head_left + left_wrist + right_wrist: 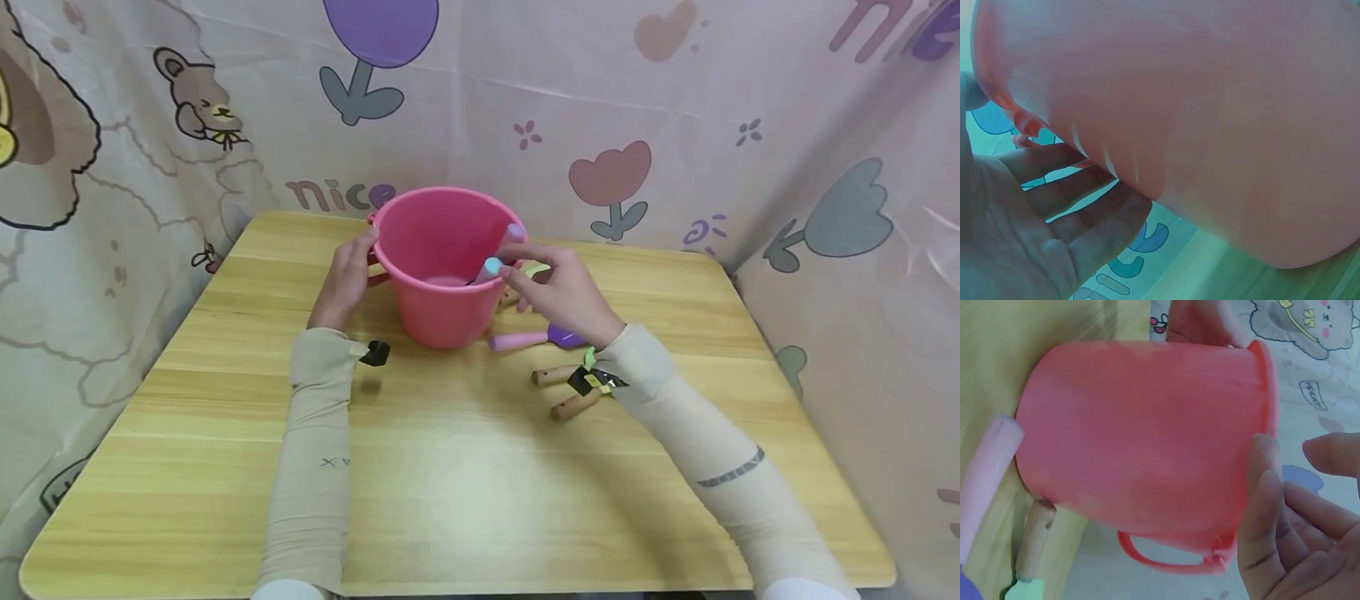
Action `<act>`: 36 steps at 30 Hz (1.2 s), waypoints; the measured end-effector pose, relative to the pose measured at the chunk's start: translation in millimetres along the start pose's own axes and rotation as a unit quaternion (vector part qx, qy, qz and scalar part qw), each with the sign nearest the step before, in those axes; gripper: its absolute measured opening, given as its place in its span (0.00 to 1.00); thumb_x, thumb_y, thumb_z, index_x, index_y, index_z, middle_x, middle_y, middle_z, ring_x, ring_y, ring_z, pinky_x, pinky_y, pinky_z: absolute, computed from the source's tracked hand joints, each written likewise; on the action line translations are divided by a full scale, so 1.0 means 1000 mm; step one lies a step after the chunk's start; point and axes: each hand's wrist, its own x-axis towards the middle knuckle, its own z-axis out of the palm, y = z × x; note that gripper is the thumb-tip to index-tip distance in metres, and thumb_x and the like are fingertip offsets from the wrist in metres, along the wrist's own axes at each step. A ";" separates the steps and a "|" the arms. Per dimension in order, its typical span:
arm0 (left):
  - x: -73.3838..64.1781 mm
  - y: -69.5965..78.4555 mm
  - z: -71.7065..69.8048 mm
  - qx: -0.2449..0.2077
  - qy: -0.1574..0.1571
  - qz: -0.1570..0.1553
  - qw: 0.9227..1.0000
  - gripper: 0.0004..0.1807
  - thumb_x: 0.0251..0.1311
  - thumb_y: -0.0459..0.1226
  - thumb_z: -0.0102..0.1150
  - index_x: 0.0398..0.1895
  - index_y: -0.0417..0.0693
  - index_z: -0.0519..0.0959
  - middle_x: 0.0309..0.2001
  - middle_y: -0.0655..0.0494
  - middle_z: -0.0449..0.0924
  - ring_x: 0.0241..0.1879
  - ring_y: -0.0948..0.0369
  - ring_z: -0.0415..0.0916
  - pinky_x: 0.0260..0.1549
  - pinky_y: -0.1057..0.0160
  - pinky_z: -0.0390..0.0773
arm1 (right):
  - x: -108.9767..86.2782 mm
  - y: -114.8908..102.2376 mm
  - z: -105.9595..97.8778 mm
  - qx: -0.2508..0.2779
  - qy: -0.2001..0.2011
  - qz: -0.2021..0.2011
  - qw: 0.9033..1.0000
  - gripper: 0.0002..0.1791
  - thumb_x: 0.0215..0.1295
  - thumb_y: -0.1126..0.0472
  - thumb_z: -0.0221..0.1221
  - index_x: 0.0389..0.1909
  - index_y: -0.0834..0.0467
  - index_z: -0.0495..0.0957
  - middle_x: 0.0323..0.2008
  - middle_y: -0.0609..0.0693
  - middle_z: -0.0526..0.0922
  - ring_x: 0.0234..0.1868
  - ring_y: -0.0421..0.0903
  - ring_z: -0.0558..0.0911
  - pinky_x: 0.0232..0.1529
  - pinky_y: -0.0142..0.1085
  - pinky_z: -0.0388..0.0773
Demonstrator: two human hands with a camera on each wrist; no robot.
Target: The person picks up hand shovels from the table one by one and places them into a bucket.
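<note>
A pink bucket (446,312) stands upright at the back of the table. My left hand (342,279) holds its left side, the thumb at the rim and the fingers extended along the outer wall in the left wrist view. Over the right rim is my right hand (558,283); in the right wrist view its fingers (1265,506) lie against the rim, with the thumb apart. Inside the bucket, a tool handle with a light-blue end (491,267) and a handle with a lilac end (513,234) lean by the right fingertips. Their lower parts are hidden.
Right of the bucket lies a purple toy shovel with a pink handle (517,341). Nearer on the wooden table (450,500) are tools with wooden handles (574,407), partly under the right wrist. A patterned cloth (480,108) hangs behind the table and along its sides.
</note>
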 end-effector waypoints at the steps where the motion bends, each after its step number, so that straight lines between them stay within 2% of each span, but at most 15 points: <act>1: 0.000 0.000 0.000 -0.001 0.000 -0.001 1.000 0.37 0.77 0.64 0.31 0.74 0.52 0.70 0.71 0.50 0.69 0.73 0.51 0.67 0.71 0.45 0.75 | -0.002 0.000 -0.003 -0.001 0.006 -0.002 1.000 0.18 0.72 0.52 0.63 0.60 0.50 0.83 0.55 0.45 0.85 0.22 0.51 0.85 0.19 0.31 0.77; 6: 0.000 0.000 0.001 -0.001 0.000 -0.001 1.000 0.37 0.77 0.64 0.31 0.73 0.51 0.70 0.71 0.50 0.70 0.73 0.50 0.67 0.72 0.43 0.74 | -0.016 0.003 -0.021 -0.011 0.050 -0.005 0.999 0.18 0.73 0.52 0.62 0.60 0.50 0.84 0.58 0.46 0.86 0.22 0.49 0.85 0.13 0.31 0.69; 8: 0.000 0.000 0.001 0.000 0.002 -0.001 1.000 0.37 0.77 0.64 0.31 0.73 0.52 0.71 0.71 0.50 0.70 0.72 0.51 0.68 0.71 0.44 0.75 | -0.022 0.007 -0.028 -0.021 0.066 0.000 0.998 0.18 0.74 0.52 0.62 0.59 0.52 0.84 0.58 0.49 0.86 0.23 0.47 0.85 0.15 0.31 0.74; 12: 0.000 0.001 0.001 0.001 0.003 -0.001 1.000 0.37 0.77 0.64 0.31 0.73 0.52 0.71 0.70 0.51 0.70 0.72 0.52 0.68 0.71 0.46 0.76 | -0.036 0.016 -0.044 -0.036 0.091 0.021 0.995 0.18 0.74 0.52 0.61 0.58 0.55 0.84 0.55 0.54 0.87 0.23 0.41 0.85 0.18 0.32 0.79; 15: 0.000 0.002 0.001 0.006 0.000 0.002 1.000 0.37 0.77 0.65 0.30 0.73 0.53 0.71 0.70 0.51 0.70 0.72 0.52 0.68 0.71 0.47 0.76 | -0.047 0.026 -0.054 -0.046 0.099 0.033 0.993 0.17 0.74 0.54 0.61 0.57 0.59 0.83 0.48 0.58 0.88 0.21 0.39 0.84 0.18 0.33 0.80; 19: 0.000 0.003 0.000 0.007 0.001 -0.001 1.000 0.38 0.76 0.66 0.31 0.73 0.54 0.71 0.70 0.52 0.70 0.72 0.52 0.68 0.71 0.46 0.76 | -0.062 0.049 -0.062 -0.060 0.088 0.064 0.992 0.16 0.75 0.55 0.60 0.52 0.62 0.84 0.36 0.57 0.89 0.21 0.42 0.83 0.20 0.35 0.83; 21: 0.000 0.002 0.000 0.002 0.000 -0.003 1.000 0.37 0.76 0.65 0.31 0.73 0.54 0.71 0.70 0.52 0.70 0.72 0.52 0.68 0.71 0.46 0.76 | -0.072 0.063 -0.064 -0.069 0.078 0.086 0.991 0.15 0.75 0.55 0.59 0.50 0.63 0.84 0.33 0.55 0.89 0.21 0.44 0.83 0.21 0.37 0.84; 26: 0.001 0.002 -0.001 -0.001 0.002 -0.006 1.000 0.37 0.77 0.65 0.30 0.74 0.54 0.70 0.69 0.51 0.70 0.72 0.53 0.68 0.72 0.46 0.75 | -0.093 0.095 -0.064 -0.088 0.058 0.128 0.986 0.14 0.75 0.57 0.59 0.46 0.64 0.85 0.30 0.60 0.89 0.23 0.51 0.85 0.21 0.36 0.84; 31: 0.001 0.001 0.000 0.000 0.005 -0.007 1.000 0.37 0.77 0.65 0.30 0.73 0.54 0.71 0.69 0.50 0.71 0.72 0.53 0.68 0.71 0.47 0.76 | -0.108 0.114 -0.057 -0.094 0.033 0.172 0.980 0.16 0.76 0.57 0.58 0.45 0.68 0.83 0.28 0.61 0.89 0.24 0.55 0.86 0.22 0.35 0.83; 36: 0.001 0.000 0.002 0.001 0.005 -0.005 1.000 0.38 0.77 0.64 0.29 0.73 0.51 0.71 0.68 0.49 0.70 0.72 0.52 0.68 0.72 0.46 0.75 | -0.120 0.124 -0.044 -0.105 0.003 0.199 0.974 0.13 0.75 0.57 0.58 0.46 0.65 0.81 0.25 0.60 0.88 0.21 0.51 0.83 0.17 0.31 0.75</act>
